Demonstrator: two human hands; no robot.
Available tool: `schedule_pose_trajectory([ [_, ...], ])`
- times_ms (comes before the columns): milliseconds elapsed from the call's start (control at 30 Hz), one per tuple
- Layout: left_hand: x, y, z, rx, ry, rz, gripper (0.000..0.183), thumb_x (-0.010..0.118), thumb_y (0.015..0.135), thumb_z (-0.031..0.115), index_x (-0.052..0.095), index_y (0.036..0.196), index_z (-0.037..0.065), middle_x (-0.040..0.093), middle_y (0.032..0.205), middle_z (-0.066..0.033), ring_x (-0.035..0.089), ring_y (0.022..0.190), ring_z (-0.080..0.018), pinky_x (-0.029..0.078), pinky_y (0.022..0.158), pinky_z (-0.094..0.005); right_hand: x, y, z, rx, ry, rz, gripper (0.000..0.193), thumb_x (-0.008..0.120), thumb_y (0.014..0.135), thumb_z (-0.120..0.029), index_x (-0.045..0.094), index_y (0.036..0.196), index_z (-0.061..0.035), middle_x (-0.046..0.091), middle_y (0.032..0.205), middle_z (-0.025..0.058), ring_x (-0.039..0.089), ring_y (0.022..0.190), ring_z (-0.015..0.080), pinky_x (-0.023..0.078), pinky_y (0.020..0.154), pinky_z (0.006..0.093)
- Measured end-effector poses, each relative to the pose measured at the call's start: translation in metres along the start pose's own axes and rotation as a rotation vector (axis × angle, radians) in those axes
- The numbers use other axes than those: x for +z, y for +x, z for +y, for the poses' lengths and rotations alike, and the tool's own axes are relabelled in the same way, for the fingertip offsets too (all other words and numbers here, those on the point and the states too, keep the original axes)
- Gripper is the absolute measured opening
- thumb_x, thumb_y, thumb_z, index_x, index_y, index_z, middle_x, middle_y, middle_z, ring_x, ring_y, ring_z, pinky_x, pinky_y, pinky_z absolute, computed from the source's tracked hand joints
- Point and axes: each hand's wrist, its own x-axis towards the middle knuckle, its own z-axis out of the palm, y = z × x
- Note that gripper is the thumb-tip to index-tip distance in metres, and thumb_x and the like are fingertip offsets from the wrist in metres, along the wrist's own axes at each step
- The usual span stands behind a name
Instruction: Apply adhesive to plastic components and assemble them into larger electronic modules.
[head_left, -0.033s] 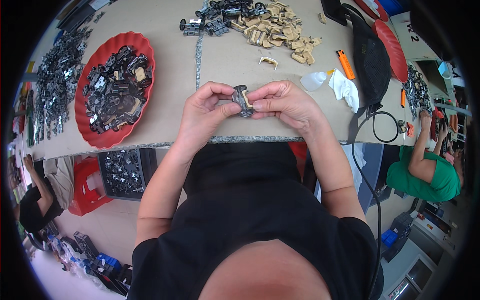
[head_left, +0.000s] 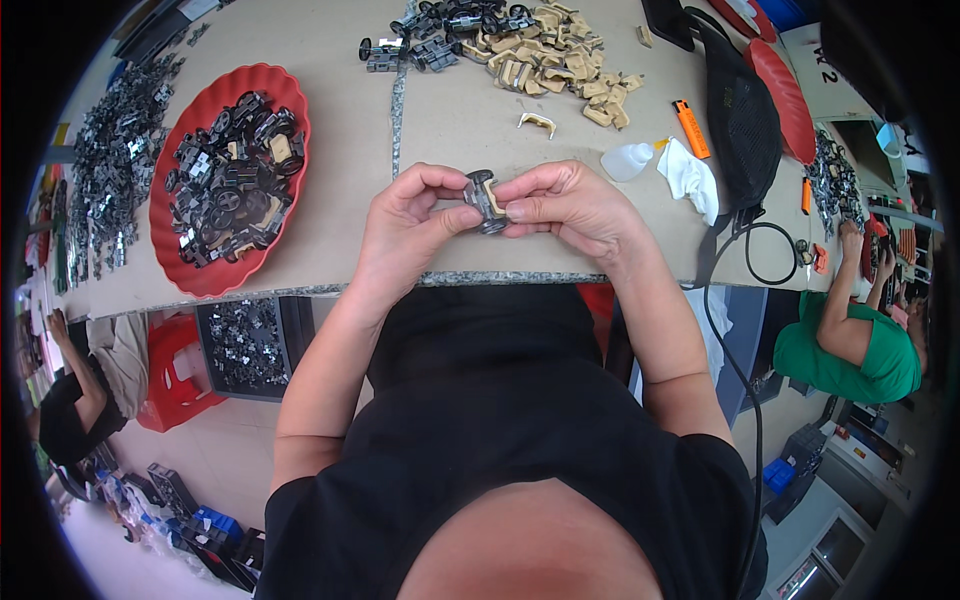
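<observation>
Just above the table's near edge, my two hands hold a small toy car chassis (head_left: 477,203) between them. It is grey with black wheels at its far and near ends. My left hand (head_left: 418,215) pinches its left side between thumb and fingers. At the right side, my right hand (head_left: 572,208) grips a tan plastic part (head_left: 492,196) against the chassis; whether it is fully seated I cannot tell. Beyond my hands lies a heap of tan parts (head_left: 545,62), with several wheeled chassis (head_left: 435,50) to its left. A single tan part (head_left: 537,122) lies nearer to me.
At left, a red scalloped tray (head_left: 290,215) holds wheeled pieces, beside a pile of grey parts (head_left: 115,160). To the right are a clear bottle (head_left: 625,162), a white cloth (head_left: 688,180), an orange cutter (head_left: 690,130) and a black bag (head_left: 745,120). Co-workers sit at both sides.
</observation>
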Motion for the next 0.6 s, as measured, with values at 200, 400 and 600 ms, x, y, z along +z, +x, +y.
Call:
schedule_pose_trajectory([
  [200,0.0014,-0.0025,-0.0007,0.033,0.001,-0.008,0.027,0.064,0.076,-0.008,0.054,0.1,-0.001,0.056,0.097,-0.0059,0.055,0.092,-0.0125,0.05,0.082,-0.0255,0.0002,-0.0007,0.0019,0.012,0.021,0.005,0.019,0.061,0.079,0.002,0.063,0.098,0.004,0.065,0.091,0.0143,0.065,0.081,0.0197,0.054,0.074,0.0285],
  [400,-0.0008,0.0025,-0.004,0.062,0.021,-0.022,0.027,0.064,0.076,-0.007,0.054,0.1,-0.001,0.056,0.097,-0.0061,0.056,0.093,-0.0127,0.05,0.082,-0.0257,-0.0019,0.0043,0.0028,-0.053,-0.043,0.002,0.018,0.064,0.079,0.0,0.063,0.096,0.0034,0.065,0.091,0.0129,0.064,0.08,0.0182,0.054,0.073,0.0288],
  [600,-0.0002,0.0039,-0.0003,0.024,0.024,-0.022,0.027,0.064,0.077,-0.006,0.053,0.101,-0.002,0.056,0.098,-0.0064,0.055,0.094,-0.0127,0.05,0.082,-0.0259,-0.0033,0.0035,0.0033,-0.065,-0.022,-0.005,0.019,0.064,0.079,0.001,0.063,0.098,0.0035,0.065,0.091,0.0133,0.064,0.08,0.0183,0.054,0.074,0.0288],
])
